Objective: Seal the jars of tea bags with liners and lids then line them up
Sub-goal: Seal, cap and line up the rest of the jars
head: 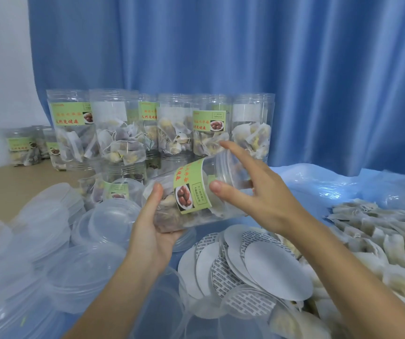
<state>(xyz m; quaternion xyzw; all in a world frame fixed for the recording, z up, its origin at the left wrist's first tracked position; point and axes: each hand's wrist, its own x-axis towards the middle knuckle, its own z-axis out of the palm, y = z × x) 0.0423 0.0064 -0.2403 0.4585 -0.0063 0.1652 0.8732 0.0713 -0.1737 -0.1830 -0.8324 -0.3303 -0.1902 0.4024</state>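
I hold one clear jar (196, 199) of tea bags above the bench (13, 182), tipped on its side with the mouth end pointing up and to the right. My left hand (155, 231) cups the base end from below, thumb up along the near wall, fingers curled under: this grip is clamped on the jar. My right hand (253, 189) sits at the mouth end, where a clear lid (228, 167) is fitted. The thumb presses the jar wall just below the lid rim and the index finger reaches over the top of the lid; the grip is closed round the lid. The jar's green label (191, 189) faces me.

Behind the held jar, a group of filled jars (162, 128) stands upright in rows, some stacked two high, in front of a blue curtain (245, 57). More jars (25, 148) stand further left, well apart from the main group.

In front of me, a fanned heap of round liners (270, 267) lies below my right forearm, some showing a plain white face, some a printed one. Loose clear lids (49, 236) are piled to the left. Loose tea bags (380, 236) are heaped to the right, on blue plastic sheeting (331, 187).
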